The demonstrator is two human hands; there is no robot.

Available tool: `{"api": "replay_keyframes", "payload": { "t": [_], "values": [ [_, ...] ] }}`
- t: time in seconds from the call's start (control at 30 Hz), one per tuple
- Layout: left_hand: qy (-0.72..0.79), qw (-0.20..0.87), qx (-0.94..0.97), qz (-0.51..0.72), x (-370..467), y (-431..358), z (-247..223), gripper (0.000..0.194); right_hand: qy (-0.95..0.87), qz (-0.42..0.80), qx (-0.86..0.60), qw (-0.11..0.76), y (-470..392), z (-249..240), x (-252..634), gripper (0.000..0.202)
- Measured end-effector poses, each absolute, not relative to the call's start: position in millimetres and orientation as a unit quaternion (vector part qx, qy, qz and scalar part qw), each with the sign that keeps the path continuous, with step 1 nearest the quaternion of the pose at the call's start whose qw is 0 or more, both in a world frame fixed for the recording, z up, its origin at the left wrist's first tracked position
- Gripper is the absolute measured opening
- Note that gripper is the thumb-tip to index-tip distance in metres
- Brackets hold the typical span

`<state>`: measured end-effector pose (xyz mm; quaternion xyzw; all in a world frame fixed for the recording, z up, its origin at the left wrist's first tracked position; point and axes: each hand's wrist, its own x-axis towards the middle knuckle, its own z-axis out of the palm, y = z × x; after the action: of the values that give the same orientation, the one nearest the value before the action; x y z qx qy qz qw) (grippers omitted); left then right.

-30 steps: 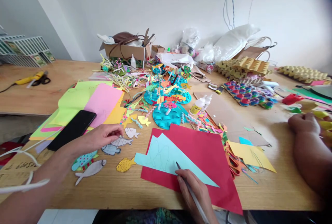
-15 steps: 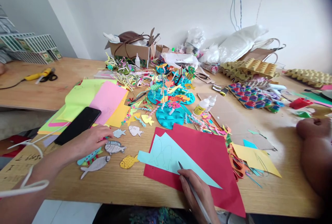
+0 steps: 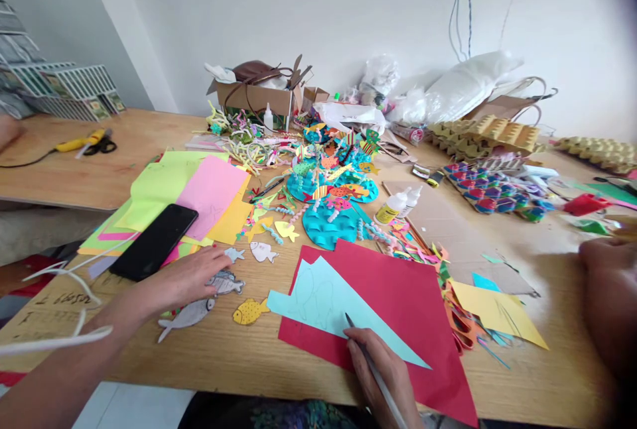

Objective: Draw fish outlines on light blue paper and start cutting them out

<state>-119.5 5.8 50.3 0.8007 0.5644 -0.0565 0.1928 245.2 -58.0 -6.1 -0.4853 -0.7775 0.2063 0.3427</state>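
Note:
My right hand [image 3: 381,366] grips a pencil [image 3: 371,364], its dark tip over a light blue sheet [image 3: 328,300] with faint fish outlines drawn on it. That sheet lies on a larger red sheet [image 3: 398,283]. My left hand [image 3: 192,278] rests with fingers stretched out over paper fish cutouts, partly covering a grey striped fish [image 3: 229,283]. Close to it lie a grey fish [image 3: 186,316], a small blue fish [image 3: 233,254] and a white fish [image 3: 263,252]. A yellow dotted fish [image 3: 250,311] sits between my hands.
Coloured sheets [image 3: 154,183] and a black phone [image 3: 155,241] lie at left. Behind are a turquoise fish-decorated craft [image 3: 331,227], glue bottles [image 3: 391,208] and paper strips. Orange scissors [image 3: 460,329] lie right of the red sheet. Another person's arm [image 3: 610,296] rests at far right.
My left hand has shifted slightly and now covers the turquoise fish and part of the striped one. The pencil stays at nearly the same spot on the blue sheet. The view has moved slightly.

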Motion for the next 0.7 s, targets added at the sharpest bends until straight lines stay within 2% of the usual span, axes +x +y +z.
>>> {"api": "replay_keyframes", "payload": {
  "t": [0.4, 0.7],
  "values": [
    [0.527, 0.193, 0.827, -0.046, -120.9, 15.7, 45.0, 0.019, -0.770, 0.159, -0.470, 0.401, -56.9, 6.8, 235.4, 0.016],
    [0.507, 0.238, 0.828, -0.014, -133.3, 20.4, 40.9, 0.009, -0.766, 0.169, -0.484, 0.387, -58.7, 9.1, 235.7, 0.019]
  ]
}}
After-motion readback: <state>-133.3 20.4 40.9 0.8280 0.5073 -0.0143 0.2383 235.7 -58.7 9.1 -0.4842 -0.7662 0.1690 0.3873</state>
